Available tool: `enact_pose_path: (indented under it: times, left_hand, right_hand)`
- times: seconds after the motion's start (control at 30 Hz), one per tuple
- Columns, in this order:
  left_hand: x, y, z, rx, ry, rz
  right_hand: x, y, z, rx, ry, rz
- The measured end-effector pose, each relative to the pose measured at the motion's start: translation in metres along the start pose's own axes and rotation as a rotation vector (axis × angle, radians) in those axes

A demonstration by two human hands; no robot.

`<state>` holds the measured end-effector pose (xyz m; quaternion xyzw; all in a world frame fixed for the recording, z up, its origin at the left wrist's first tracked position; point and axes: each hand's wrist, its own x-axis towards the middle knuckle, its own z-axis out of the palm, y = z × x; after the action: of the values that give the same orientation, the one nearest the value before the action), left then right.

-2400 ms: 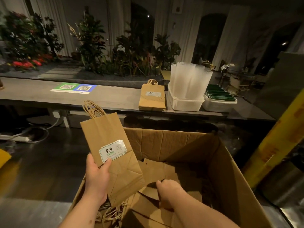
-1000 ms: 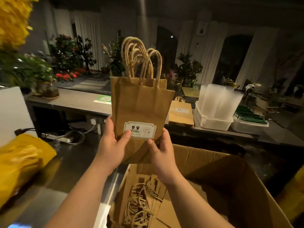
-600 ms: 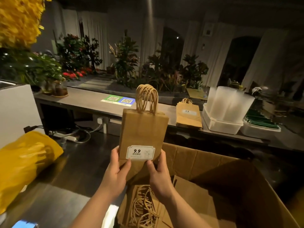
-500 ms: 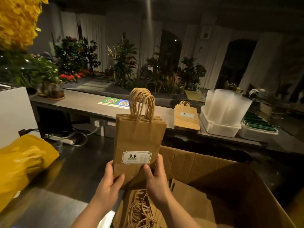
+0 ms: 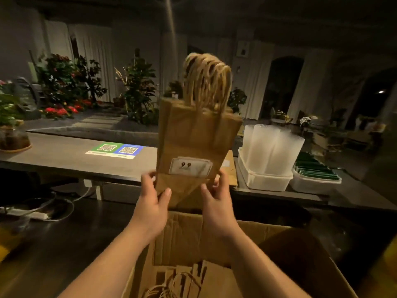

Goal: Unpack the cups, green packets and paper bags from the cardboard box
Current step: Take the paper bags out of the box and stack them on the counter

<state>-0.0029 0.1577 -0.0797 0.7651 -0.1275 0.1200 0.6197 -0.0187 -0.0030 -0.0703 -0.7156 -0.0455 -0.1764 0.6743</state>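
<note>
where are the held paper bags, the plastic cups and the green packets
held paper bags (image 5: 193,138): head view, upper half of the brown front face
plastic cups (image 5: 270,149): head view, side of the translucent stack
green packets (image 5: 315,172): head view, top edges of the row

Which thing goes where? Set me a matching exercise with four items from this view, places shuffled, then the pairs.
Things:
1. raised paper bags
2. clear cups
3. green packets
4. QR sheet

Places:
A. standing in the white tub
B. flat on the counter
C. gripped by the left hand and right hand
D. lying in the rightmost tub

Pairs: 1-C, 2-A, 3-D, 4-B
</note>
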Motion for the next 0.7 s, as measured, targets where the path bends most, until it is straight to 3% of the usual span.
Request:
enact_pose_path:
  times: [0.17,0.27,0.33,0.4,0.47,0.7]
  left_hand:
    - [0.11,0.037,0.06,0.028,0.082,0.086]
    - [0.162,0.035,0.091,-0.034,0.05,-0.161]
    - [0.181,0.023,0.105,0.007,-0.024,-0.366]
    - [0.183,0.011,0.115,0.132,-0.104,-0.521]
    - [0.18,0.003,0.124,0.212,-0.161,-0.616]
    - [0.178,-0.013,0.135,0.212,-0.077,-0.602]
  right_hand:
    - [0.106,-0.028,-0.044,-0.065,0.187,-0.145]
    - [0.155,-0.012,-0.063,-0.151,0.364,-0.065]
    - [0.17,0.011,-0.07,-0.238,0.412,0.105]
    - [0.172,0.041,-0.073,-0.388,0.333,0.3]
    - [0.168,0.063,-0.069,-0.556,0.233,0.379]
    - [0.145,0.074,-0.069,-0.872,0.18,0.258]
